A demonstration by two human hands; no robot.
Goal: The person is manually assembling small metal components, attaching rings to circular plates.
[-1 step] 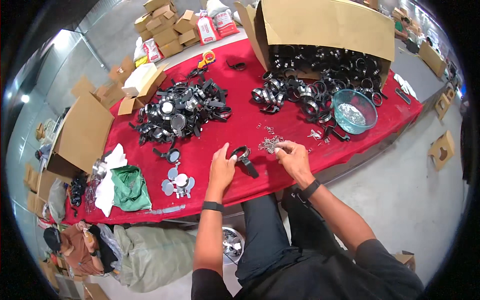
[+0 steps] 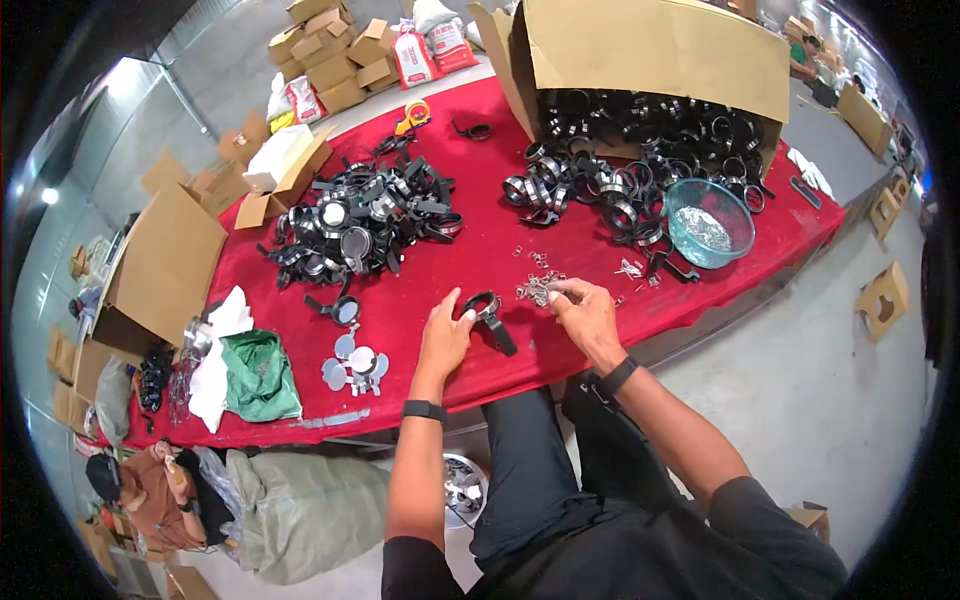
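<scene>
My left hand (image 2: 443,338) rests on the red cloth with its fingers stretched and the thumb apart. Its thumb tip is at the left side of a black and silver ring-shaped part (image 2: 497,327), whose black tab points toward me; I cannot tell whether they touch. My right hand (image 2: 588,318) has thumb and forefinger closed at the right edge of a small heap of metal clips (image 2: 535,290). What lies between those fingertips is too small to make out. Left of my left hand lie several grey and white discs (image 2: 345,348).
A large pile of black ring parts (image 2: 370,215) covers the table's left half. More spill from a big cardboard box (image 2: 660,45) at the back. At right stands a teal bowl (image 2: 712,225) with small shiny pieces. A green bag (image 2: 262,378) lies at the left edge; a person (image 2: 160,500) sits beyond it.
</scene>
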